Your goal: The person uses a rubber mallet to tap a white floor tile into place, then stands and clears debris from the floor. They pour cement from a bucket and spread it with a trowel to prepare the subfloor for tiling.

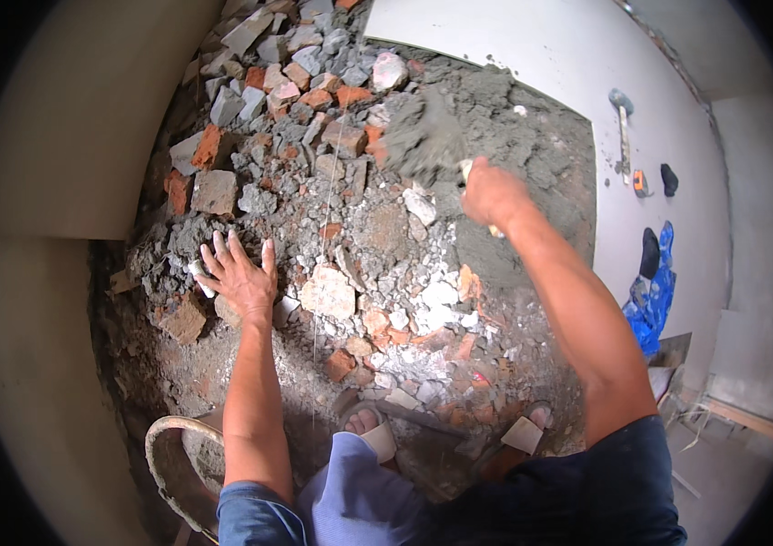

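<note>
My right hand [495, 196] is wrapped round the pale handle of a trowel [466, 170]. Its blade is smeared by motion over a spread of wet grey mortar [514, 132]. My left hand [245, 282] lies with fingers spread on rubble, next to a grey mortar clump [193, 235]. Something white covers its outermost finger. Broken brick and concrete pieces [216, 191] lie around and beyond the left hand. A thin string [326, 214] runs lengthwise between my hands, above the rubble.
A large white slab [568, 64] borders the mortar at the right, bearing a mallet-like tool [624, 136], an orange tape measure [641, 184] and a blue plastic bag [652, 305]. A round bucket [157, 455] stands at lower left. A wall [50, 182] rises along the left.
</note>
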A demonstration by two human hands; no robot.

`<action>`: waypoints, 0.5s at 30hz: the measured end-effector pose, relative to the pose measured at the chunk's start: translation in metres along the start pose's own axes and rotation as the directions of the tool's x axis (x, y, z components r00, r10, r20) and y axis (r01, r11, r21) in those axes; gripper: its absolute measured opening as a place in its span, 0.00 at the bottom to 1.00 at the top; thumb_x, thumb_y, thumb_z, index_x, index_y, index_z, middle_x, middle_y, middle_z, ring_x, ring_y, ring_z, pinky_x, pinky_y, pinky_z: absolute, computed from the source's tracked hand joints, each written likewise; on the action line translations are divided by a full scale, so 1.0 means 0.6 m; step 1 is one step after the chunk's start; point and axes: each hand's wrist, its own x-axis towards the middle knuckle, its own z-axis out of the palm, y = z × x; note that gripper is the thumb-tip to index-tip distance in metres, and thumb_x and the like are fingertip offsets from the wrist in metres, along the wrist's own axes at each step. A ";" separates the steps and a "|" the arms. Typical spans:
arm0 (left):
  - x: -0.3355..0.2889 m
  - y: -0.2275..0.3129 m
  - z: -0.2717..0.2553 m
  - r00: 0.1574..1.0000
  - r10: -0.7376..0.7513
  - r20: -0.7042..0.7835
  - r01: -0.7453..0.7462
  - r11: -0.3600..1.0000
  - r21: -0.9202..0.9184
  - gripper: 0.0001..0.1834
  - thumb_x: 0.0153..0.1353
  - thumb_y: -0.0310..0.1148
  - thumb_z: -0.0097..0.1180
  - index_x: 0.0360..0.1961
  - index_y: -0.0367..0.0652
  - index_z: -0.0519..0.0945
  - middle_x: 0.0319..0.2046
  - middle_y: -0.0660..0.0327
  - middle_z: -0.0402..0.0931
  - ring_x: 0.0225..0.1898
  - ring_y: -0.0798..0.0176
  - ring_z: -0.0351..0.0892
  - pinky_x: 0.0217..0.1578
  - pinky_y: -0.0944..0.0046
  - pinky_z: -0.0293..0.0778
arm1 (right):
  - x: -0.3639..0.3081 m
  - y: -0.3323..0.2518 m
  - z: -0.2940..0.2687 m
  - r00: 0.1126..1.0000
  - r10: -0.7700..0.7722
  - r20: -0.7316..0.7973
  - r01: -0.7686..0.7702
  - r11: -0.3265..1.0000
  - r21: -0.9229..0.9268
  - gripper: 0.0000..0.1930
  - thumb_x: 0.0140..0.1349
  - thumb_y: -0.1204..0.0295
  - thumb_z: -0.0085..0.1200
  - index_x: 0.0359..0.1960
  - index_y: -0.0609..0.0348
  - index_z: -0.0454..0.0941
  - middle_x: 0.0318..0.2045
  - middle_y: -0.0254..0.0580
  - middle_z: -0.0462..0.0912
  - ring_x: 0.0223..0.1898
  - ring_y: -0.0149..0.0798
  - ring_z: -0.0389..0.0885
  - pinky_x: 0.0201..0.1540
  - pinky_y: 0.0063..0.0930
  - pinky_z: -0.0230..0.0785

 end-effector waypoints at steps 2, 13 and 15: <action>-0.001 0.003 -0.002 1.000 -0.019 0.011 0.019 1.000 0.011 0.39 0.63 0.65 0.40 0.65 0.48 0.64 0.69 0.60 0.52 0.72 0.50 0.39 0.67 0.31 0.31 | -0.041 0.020 0.008 0.993 -0.106 0.059 0.110 0.992 -0.064 0.24 0.63 0.70 0.44 0.58 0.73 0.63 0.48 0.61 0.79 0.50 0.53 0.80 0.55 0.41 0.71; 0.003 -0.049 0.005 0.988 0.141 -0.067 -0.144 0.989 -0.038 0.35 0.66 0.58 0.43 0.65 0.46 0.63 0.70 0.58 0.51 0.71 0.53 0.49 0.68 0.38 0.36 | -0.348 0.189 0.190 0.923 0.362 0.130 -0.250 0.308 0.918 0.19 0.60 0.71 0.53 0.51 0.61 0.65 0.25 0.38 0.74 0.15 0.32 0.74 0.15 0.26 0.69; 0.005 -0.053 0.007 0.978 0.188 -0.093 -0.196 0.977 -0.085 0.35 0.65 0.58 0.43 0.66 0.46 0.63 0.71 0.57 0.49 0.71 0.53 0.48 0.68 0.38 0.36 | -0.343 0.168 0.243 0.817 0.506 0.277 -0.358 0.068 0.931 0.15 0.60 0.73 0.52 0.47 0.60 0.65 0.23 0.37 0.71 0.13 0.31 0.71 0.13 0.26 0.69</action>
